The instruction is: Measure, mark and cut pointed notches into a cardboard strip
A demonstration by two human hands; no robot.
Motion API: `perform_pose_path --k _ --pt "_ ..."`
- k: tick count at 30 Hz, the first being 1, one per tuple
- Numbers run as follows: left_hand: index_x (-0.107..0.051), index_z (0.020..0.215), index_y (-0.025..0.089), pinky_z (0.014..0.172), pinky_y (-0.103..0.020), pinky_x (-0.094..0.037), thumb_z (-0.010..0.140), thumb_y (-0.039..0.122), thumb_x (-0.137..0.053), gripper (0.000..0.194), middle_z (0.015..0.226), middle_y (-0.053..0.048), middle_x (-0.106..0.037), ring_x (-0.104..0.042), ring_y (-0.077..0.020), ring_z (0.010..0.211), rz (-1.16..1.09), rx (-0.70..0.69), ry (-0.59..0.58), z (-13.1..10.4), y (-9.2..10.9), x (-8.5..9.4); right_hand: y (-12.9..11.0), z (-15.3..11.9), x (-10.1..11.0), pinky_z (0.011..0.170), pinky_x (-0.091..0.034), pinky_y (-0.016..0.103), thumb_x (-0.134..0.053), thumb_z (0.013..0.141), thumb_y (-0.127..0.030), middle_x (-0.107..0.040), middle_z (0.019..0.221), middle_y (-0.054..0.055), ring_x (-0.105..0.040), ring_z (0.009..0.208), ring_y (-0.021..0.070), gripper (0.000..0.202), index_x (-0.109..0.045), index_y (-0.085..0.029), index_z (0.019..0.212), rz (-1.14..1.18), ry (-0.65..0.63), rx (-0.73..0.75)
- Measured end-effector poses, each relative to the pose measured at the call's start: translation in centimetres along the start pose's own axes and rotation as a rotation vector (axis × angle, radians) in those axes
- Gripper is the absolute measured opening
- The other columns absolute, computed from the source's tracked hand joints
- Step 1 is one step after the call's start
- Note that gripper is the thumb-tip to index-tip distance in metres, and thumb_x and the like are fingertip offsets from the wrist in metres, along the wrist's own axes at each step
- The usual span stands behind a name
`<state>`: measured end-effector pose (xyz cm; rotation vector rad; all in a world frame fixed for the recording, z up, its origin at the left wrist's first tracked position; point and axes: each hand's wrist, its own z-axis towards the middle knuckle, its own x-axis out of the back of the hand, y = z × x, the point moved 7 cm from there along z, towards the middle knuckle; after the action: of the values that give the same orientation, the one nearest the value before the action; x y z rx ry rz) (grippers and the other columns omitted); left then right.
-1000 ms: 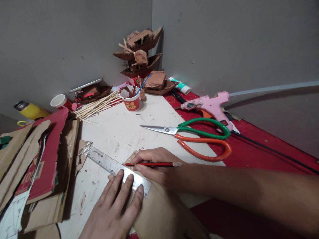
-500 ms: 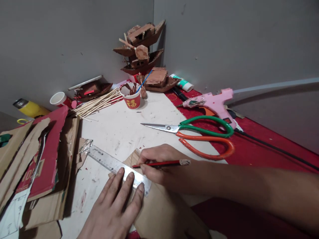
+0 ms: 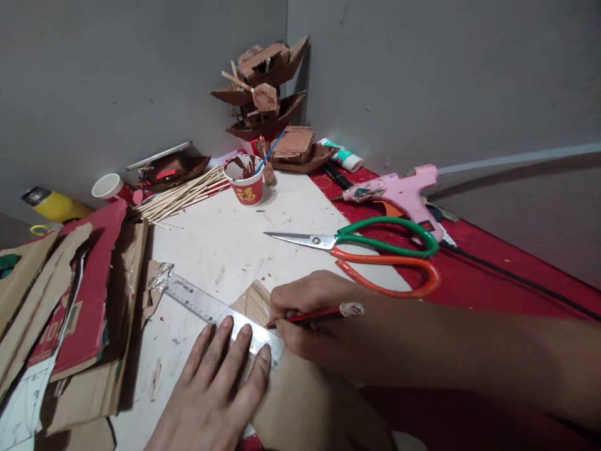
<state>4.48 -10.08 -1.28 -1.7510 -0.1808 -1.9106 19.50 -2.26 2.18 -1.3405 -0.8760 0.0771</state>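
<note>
My left hand (image 3: 218,382) lies with fingers spread, pressing a clear ruler (image 3: 195,297) down on a piece of brown cardboard (image 3: 286,407). A red-and-black pencil (image 3: 323,314) is pinched in my right hand (image 3: 305,307), its tip by the ruler's upper edge near the right end. Part of the cardboard beyond the ruler shows bare, and my right hand covers some of it. Above my right wrist, scissors (image 3: 315,240) with one green and one orange handle lie slightly spread, points to the left.
A red paper cup (image 3: 247,191) with brown paint and a blue stick stands behind. Thin wooden sticks (image 3: 183,193) lie left of it. Cardboard sheets (image 3: 89,294) are piled at left. Model boats (image 3: 267,113) fill the corner; a pink glue gun (image 3: 399,188) rests at right.
My right hand has slid the pencil a little to the right along the ruler's edge, uncovering more cardboard. My left hand and the ruler stay in place.
</note>
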Motion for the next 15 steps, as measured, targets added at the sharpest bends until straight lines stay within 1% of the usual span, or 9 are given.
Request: perform_pose_path --k 4,10,15 --pt "-0.052 0.139 0.014 0.115 -0.054 -0.016 0.081 0.073 -0.054 0.083 0.140 -0.021 -0.054 -0.035 -0.0434 0.138 -0.018 0.004 -0.008 0.0 -0.1 0.0 -0.2 -0.2 0.2 0.053 -0.028 0.021 -0.056 0.073 0.001 -0.038 0.057 -0.009 -0.034 0.056 0.0087 0.031 -0.036 -0.019 0.060 -0.034 -0.056 -0.063" --pt "-0.060 0.127 0.014 0.113 -0.051 -0.016 0.079 0.072 -0.058 0.075 0.127 -0.020 -0.064 -0.047 -0.0399 0.126 0.031 -0.039 0.000 1.0 0.0 1.0 -0.3 -0.6 0.3 0.053 -0.029 0.021 -0.056 0.072 0.002 -0.042 0.058 -0.009 -0.038 0.057 0.0090 0.031 -0.037 -0.020 0.061 -0.016 -0.081 -0.110" --pt "-0.063 0.124 0.014 0.112 -0.051 -0.017 0.075 0.079 -0.057 0.082 0.125 -0.020 -0.065 -0.048 -0.0408 0.122 0.033 -0.050 0.000 1.5 -0.1 1.2 -0.5 -0.4 0.5 0.053 -0.027 0.022 -0.056 0.071 0.003 -0.037 0.056 -0.009 -0.034 0.056 0.0091 0.034 -0.035 -0.020 0.059 -0.045 -0.067 -0.105"
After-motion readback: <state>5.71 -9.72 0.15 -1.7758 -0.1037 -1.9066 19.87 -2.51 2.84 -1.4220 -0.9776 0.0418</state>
